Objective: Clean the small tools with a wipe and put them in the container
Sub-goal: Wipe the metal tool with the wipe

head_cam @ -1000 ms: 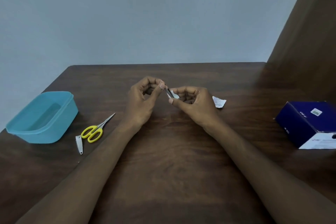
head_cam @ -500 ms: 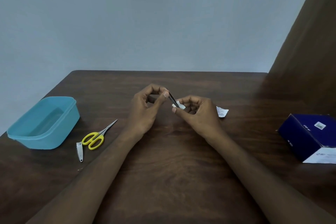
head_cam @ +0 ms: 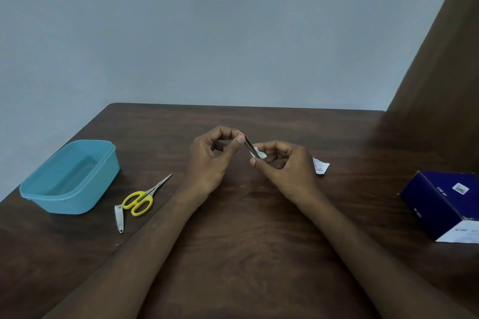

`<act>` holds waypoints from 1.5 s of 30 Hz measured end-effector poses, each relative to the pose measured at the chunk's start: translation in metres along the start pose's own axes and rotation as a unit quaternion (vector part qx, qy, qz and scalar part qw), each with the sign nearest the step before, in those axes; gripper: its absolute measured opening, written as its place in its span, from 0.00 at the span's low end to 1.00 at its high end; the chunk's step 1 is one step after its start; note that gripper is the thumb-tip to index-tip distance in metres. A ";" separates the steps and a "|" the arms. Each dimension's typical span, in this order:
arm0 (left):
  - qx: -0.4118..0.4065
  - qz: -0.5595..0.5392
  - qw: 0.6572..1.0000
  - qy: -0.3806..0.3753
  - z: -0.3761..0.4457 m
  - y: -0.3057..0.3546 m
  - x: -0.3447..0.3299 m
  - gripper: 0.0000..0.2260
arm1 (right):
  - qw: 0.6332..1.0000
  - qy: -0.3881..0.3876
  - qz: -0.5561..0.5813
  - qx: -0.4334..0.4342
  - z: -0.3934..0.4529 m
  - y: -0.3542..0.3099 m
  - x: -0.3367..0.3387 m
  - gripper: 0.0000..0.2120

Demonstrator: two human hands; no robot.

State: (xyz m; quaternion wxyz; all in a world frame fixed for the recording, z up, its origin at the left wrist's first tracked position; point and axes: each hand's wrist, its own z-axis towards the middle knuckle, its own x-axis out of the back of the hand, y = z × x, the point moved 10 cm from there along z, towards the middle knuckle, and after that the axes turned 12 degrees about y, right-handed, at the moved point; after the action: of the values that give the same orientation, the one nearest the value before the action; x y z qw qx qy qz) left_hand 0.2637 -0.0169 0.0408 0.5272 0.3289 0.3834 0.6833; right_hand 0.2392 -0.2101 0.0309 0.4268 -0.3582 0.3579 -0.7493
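- Over the middle of the dark brown wooden table (head_cam: 246, 254), the left hand (head_cam: 210, 160) pinches the top end of a thin, shiny metal tool (head_cam: 251, 147) between thumb and fingertips. It looks like tweezers, but it is too small to be sure.
- The right hand (head_cam: 282, 168) pinches a little white wipe (head_cam: 259, 154) around the lower end of that tool, with the fingers curled.
- So the step in hand is the cleaning of this first small tool.
- Two more tools wait on the table near the left arm: the yellow-handled scissors (head_cam: 141, 201) and, just beside them, the small silver nail clipper (head_cam: 119, 219).
- The light blue plastic container (head_cam: 70, 179) sits open at the left, and no tool shows inside it.
- A torn white wrapper (head_cam: 320, 166) lies by the right hand, and a dark blue cardboard box (head_cam: 445, 207) sits far right.
- Next, I think the wipe should slide along the whole tool. Then the left hand carries the tool over to the container and drops it in.
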 end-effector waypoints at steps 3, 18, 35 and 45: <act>-0.013 0.014 0.999 -0.036 -0.004 0.002 -0.007 0.02 | 0.999 -0.011 0.006 0.030 -0.002 -0.007 -0.003 0.17; 0.004 0.002 1.000 -0.029 -0.001 -0.002 -0.006 0.02 | 1.000 -0.016 0.015 0.011 -0.001 -0.001 -0.005 0.19; 0.026 0.009 0.999 0.026 0.003 -0.010 0.005 0.05 | 0.999 -0.012 0.042 -0.029 0.000 0.006 -0.005 0.09; 0.016 0.013 1.000 -0.002 -0.001 -0.001 -0.002 0.03 | 0.999 -0.006 0.029 -0.017 -0.001 0.001 -0.003 0.10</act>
State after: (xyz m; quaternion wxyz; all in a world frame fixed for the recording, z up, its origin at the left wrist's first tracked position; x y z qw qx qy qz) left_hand 0.2637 -0.0184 0.0388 0.5138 0.3437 0.3891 0.6830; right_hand 0.2401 -0.2077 0.0290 0.4440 -0.3591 0.3783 -0.7286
